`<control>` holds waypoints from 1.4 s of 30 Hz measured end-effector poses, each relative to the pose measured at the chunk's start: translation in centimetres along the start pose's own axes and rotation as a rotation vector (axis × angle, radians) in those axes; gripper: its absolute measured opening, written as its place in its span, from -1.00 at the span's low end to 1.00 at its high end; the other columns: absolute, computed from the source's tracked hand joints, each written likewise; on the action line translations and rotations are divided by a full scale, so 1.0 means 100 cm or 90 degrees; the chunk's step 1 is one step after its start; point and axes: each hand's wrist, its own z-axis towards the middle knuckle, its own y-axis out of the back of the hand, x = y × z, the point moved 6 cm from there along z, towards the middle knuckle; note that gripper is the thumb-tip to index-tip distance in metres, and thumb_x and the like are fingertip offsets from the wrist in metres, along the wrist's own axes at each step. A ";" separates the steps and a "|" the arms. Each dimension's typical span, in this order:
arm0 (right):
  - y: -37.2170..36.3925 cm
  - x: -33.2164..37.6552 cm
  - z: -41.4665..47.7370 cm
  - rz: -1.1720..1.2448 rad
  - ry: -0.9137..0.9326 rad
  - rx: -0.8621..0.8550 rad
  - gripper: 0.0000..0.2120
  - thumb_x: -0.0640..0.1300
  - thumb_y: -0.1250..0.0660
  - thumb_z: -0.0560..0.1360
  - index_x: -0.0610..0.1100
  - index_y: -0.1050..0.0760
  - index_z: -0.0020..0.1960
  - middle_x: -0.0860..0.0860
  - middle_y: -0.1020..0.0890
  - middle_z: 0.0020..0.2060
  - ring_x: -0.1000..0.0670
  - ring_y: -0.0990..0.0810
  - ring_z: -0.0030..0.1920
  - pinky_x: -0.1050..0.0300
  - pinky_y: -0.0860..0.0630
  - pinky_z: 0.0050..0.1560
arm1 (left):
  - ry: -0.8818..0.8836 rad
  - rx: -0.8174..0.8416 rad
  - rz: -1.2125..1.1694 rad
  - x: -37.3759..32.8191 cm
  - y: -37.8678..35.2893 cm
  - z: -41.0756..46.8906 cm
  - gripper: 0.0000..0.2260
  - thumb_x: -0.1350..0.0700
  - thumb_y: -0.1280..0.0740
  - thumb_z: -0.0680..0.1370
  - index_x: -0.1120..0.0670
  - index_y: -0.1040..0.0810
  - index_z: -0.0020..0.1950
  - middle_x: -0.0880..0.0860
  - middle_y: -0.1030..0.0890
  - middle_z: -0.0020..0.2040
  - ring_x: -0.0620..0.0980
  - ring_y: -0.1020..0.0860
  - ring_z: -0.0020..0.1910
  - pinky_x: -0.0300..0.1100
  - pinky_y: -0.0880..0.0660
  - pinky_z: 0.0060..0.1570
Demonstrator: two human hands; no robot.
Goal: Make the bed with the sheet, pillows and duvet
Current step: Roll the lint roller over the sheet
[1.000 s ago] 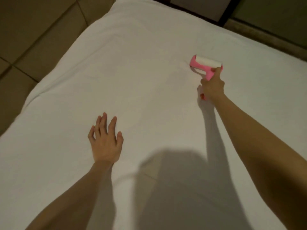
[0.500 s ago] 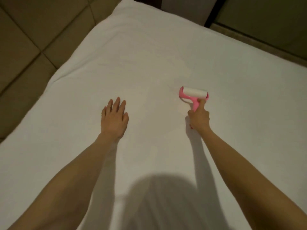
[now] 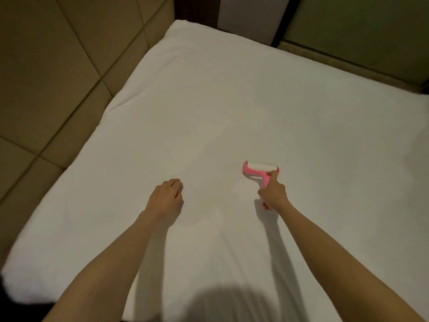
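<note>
Rolling pink lint roller point(image 3: 260, 171), right hand point(image 3: 272, 194) gripping its handle, left hand point(image 3: 166, 201) curled, bracing sheet point(image 3: 209, 108) taut.

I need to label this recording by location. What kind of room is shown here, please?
Most likely a bedroom, perhaps a hotel room. A bed with a white sheet fills the view, a padded panelled headboard runs along it, and the right hand rolls a pink lint roller over it.
</note>
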 end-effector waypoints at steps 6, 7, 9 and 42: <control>-0.009 -0.043 -0.074 0.004 -0.066 0.092 -0.48 -0.33 -0.21 0.46 -0.11 -0.13 0.36 -0.16 -0.46 -0.19 -0.23 -0.57 -0.16 -0.07 -0.56 -0.29 | 0.021 0.142 -0.036 -0.001 -0.005 -0.069 -0.72 0.05 -0.10 0.65 0.11 -0.48 0.26 0.05 -0.50 0.20 0.09 -0.48 0.19 -0.07 -0.40 0.10; -0.011 -0.050 -0.086 0.007 -0.074 0.108 -0.49 -0.34 -0.21 0.46 -0.11 -0.14 0.35 -0.15 -0.45 -0.21 -0.19 -0.55 -0.22 -0.01 -0.53 -0.37 | 0.025 0.172 -0.035 -0.003 -0.005 -0.080 -0.71 0.05 -0.10 0.65 0.12 -0.46 0.29 0.06 -0.49 0.23 0.09 -0.47 0.21 -0.08 -0.39 0.14; -0.013 -0.062 -0.110 0.014 -0.084 0.142 -0.50 -0.35 -0.21 0.47 -0.11 -0.15 0.34 -0.15 -0.45 -0.22 -0.12 -0.50 -0.32 0.10 -0.45 -0.50 | 0.034 0.200 -0.033 -0.009 -0.005 -0.103 -0.70 0.07 -0.12 0.64 0.12 -0.43 0.33 0.07 -0.48 0.27 0.07 -0.45 0.24 -0.09 -0.38 0.17; -0.028 0.006 -0.266 0.033 0.100 0.163 -0.29 -0.33 -0.23 0.43 -0.13 -0.01 0.49 -0.21 -0.57 -0.11 -0.13 -0.54 -0.40 0.16 -0.40 -0.56 | 0.387 -0.012 -0.244 0.032 0.015 -0.356 -0.68 0.12 -0.21 0.59 0.13 -0.43 0.34 0.09 -0.48 0.31 0.08 -0.47 0.26 -0.04 -0.38 0.25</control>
